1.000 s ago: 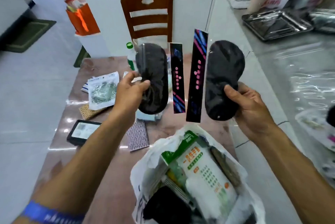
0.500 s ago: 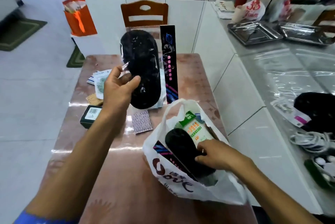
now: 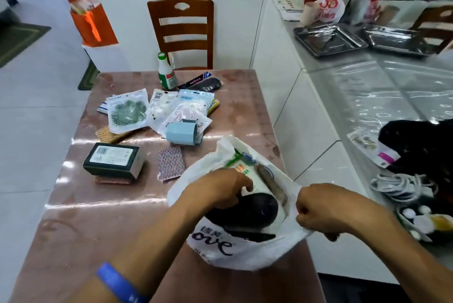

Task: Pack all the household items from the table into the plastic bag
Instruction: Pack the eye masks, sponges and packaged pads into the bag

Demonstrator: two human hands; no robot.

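Note:
A white plastic bag (image 3: pixel 245 251) stands open at the table's near right. My left hand (image 3: pixel 220 187) reaches into its mouth and grips a black insole pack (image 3: pixel 252 214). My right hand (image 3: pixel 316 209) pinches the bag's right rim and holds it open. A green and white packet (image 3: pixel 242 168) shows deeper in the bag. On the table lie a dark box (image 3: pixel 114 159), a patterned cloth (image 3: pixel 170 164), a blue roll (image 3: pixel 182 132), several clear packets (image 3: pixel 127 111), a white bottle (image 3: pixel 166 72) and another insole pack (image 3: pixel 203 83).
The brown table (image 3: pixel 73 229) runs out from me, with a wooden chair (image 3: pixel 182 30) at its far end. A white counter (image 3: pixel 367 97) on the right carries metal trays (image 3: pixel 328 40), cables and a black item. An orange paper bag (image 3: pixel 92 21) stands far left.
My left hand has come down from holding its insole pack up and now has it inside the bag. My right hand has left the bag's inside and taken its rim.

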